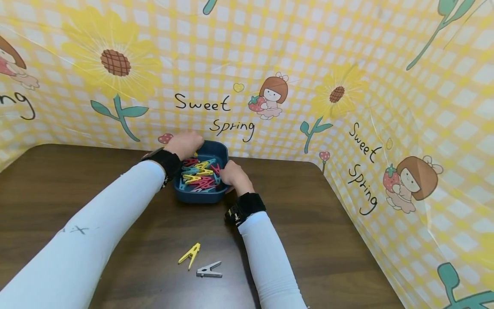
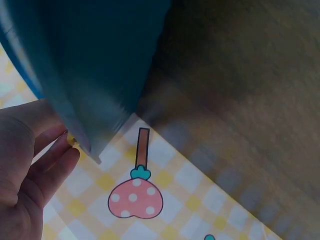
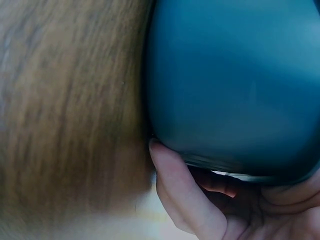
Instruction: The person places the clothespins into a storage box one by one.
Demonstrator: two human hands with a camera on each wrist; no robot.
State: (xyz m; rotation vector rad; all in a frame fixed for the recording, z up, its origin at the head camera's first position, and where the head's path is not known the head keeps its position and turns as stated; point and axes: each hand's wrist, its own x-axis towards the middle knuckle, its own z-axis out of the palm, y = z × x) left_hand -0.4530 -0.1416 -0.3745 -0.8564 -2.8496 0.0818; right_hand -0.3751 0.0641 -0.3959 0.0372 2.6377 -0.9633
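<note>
A dark blue plastic bin (image 1: 200,197) sits near the table's back edge, with a heap of red, yellow and teal clothespins (image 1: 200,174) inside. At its far left corner, my left hand (image 1: 186,143) has bent fingers around a small yellow clothespin (image 2: 73,140) right at the rim; most of that clothespin is hidden. My right hand (image 1: 234,175) grips the bin's right side, thumb up by the rim and fingers (image 3: 182,187) low against the outer wall. Nearer the front lie a yellow clothespin (image 1: 190,255) and a grey clothespin (image 1: 209,270), apart from each other.
A yellow checked cloth (image 1: 216,51) with flowers and printed words hangs behind the brown wooden table (image 1: 308,240) and along its right side. The back of the bin stands close to the cloth.
</note>
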